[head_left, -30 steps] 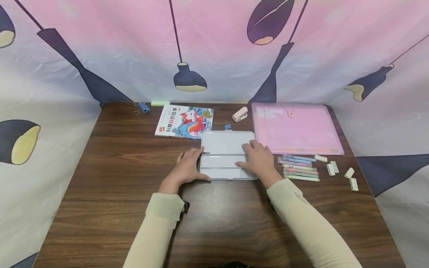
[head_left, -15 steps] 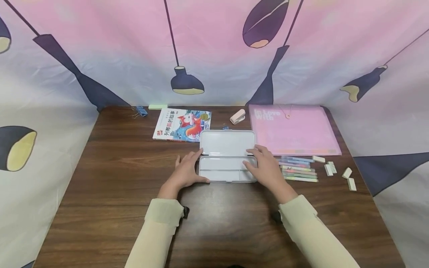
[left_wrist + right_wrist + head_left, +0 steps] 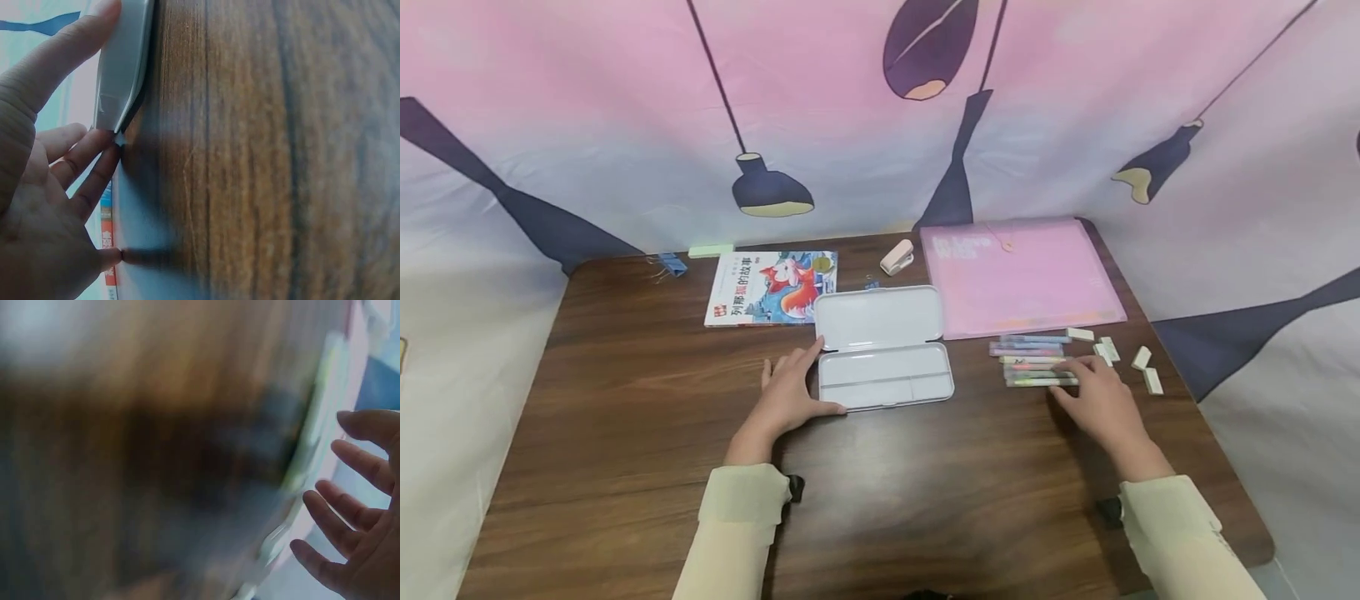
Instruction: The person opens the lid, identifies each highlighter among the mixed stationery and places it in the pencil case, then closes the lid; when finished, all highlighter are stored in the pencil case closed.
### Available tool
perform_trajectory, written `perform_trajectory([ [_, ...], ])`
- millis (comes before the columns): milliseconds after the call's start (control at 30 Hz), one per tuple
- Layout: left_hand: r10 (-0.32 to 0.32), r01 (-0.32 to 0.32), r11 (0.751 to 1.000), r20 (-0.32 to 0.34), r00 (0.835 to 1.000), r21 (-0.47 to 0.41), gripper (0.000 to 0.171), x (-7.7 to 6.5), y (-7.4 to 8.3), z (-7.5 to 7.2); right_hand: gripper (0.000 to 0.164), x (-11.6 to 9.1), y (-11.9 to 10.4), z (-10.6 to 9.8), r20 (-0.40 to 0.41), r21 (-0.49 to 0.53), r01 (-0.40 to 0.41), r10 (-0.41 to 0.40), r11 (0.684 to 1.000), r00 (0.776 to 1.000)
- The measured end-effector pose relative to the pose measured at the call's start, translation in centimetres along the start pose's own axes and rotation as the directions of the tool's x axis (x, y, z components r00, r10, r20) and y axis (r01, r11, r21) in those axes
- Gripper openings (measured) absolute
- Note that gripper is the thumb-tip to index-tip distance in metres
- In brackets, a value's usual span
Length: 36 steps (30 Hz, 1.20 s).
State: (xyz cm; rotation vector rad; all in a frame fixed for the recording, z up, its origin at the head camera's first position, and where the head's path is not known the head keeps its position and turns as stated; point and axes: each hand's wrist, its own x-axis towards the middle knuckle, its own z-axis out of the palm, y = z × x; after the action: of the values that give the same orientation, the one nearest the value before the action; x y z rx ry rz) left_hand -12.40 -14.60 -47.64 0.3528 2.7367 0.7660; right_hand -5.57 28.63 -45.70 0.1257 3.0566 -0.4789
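left grip (image 3: 781, 404): spread against left end of open case (image 3: 868, 364), likely steadying it | case: mid bench (image 3: 917, 492), left of pens (image 3: 1030, 362) | right grip (image 3: 1101, 402): spread over pens' right ends, contact unclear

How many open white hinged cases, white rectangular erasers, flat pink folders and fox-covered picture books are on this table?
Open white hinged case: 1
White rectangular erasers: 5
Flat pink folder: 1
Fox-covered picture book: 1
Total: 8

A white hinged case (image 3: 880, 365) lies open left of a row of pens (image 3: 1030, 360).
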Motion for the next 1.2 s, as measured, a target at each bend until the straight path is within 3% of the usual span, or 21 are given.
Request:
perform_trajectory([
  [200, 0.001, -0.001, 1.0, 0.001, 1.0, -0.001, 0.111, -0.1, 0.0, 0.0, 0.026, -0.6, 1.6, 0.0, -0.009, -0.039, -0.022, 0.022, 0.999, 1.0],
  [367, -0.011, 0.011, 1.0, -0.01, 1.0, -0.004, 0.111, -0.4, -0.3, -0.1, 0.023, -0.3, 1.6, 0.0, -0.023, -0.051, -0.012, 0.011, 0.999, 1.0],
  [667, -0.002, 0.001, 1.0, -0.009, 1.0, -0.014, 0.111, -0.3, 0.1, -0.1, 0.012, -1.4, 1.1, 0.1, 0.045, -0.059, -0.012, 0.015, 0.998, 0.999],
  [800, 0.008, -0.008, 1.0, -0.007, 1.0, -0.013, 0.11, -0.2, 0.5, -0.2, 0.013, -1.6, 0.1, -0.4, 0.07, 0.047, 0.017, -0.02, 0.999, 0.997],
  [967, 0.005, -0.005, 1.0, -0.004, 1.0, -0.013, 0.11, -0.1, 0.8, -0.4, 0.019, -1.0, -2.5, -2.0, 0.061, 0.226, 0.047, -0.062, 0.973, 0.996],
  [1200, -0.014, 0.014, 1.0, 0.003, 1.0, -0.025, 0.11, -0.4, 0.6, -0.5, 0.029, 0.2, -7.0, -2.7, -0.062, 0.32, 0.055, -0.037, 0.946, 0.997],
])
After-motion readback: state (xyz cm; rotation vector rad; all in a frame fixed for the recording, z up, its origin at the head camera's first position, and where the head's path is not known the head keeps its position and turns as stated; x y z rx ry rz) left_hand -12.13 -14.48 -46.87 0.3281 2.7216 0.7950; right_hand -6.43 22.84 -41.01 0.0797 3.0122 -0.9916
